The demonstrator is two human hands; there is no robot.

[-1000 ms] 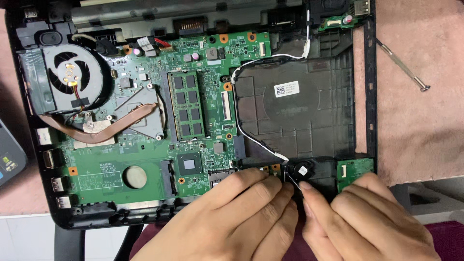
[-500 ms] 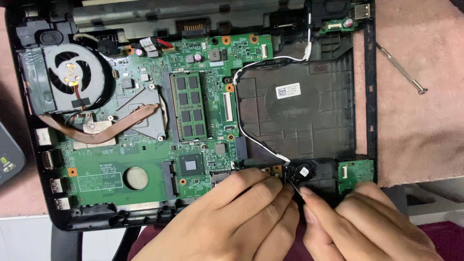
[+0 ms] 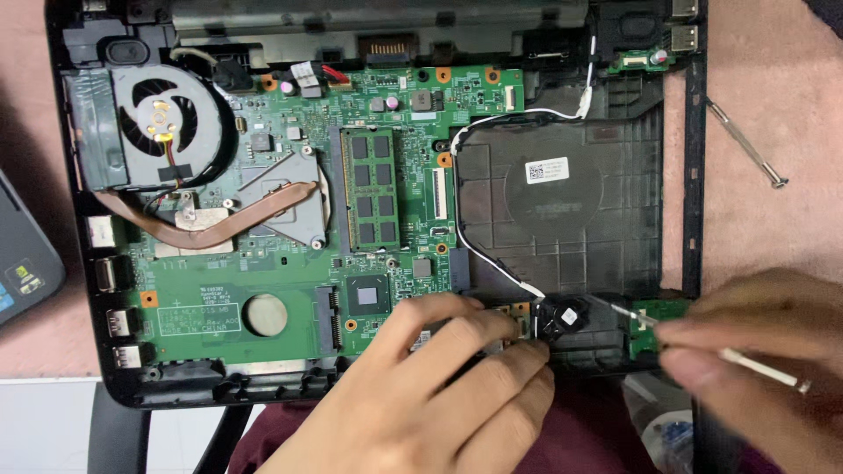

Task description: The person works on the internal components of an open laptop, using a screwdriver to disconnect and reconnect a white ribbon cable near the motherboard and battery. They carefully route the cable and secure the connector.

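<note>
- The opened laptop base is lying flat under the head camera, and its green motherboard is serving here as the landmark.
- The left hand is resting at the motherboard's lower right corner, fingers half curled and spread, holding nothing; its fingertips are pressing on the board's edge, just beside the small black round part.
- That black round part is sitting just right of the motherboard's lower right corner, with a white and black wire running up from it along the board's right edge.
- The right hand is hovering well right of the motherboard, blurred, its fingers pinched closed around a thin metal tool.
- The tool's tip is pointing left toward the black round part; whether it is touching that part cannot be told.
- A small green daughter board is lying right of the black part, partly under the right hand.
- A cooling fan is sitting at the motherboard's upper left, with a copper heat pipe curving out over the board.
- A memory module is lying near the motherboard's middle.
- A screwdriver is lying on the pink surface, far right of the motherboard, outside the base.
</note>
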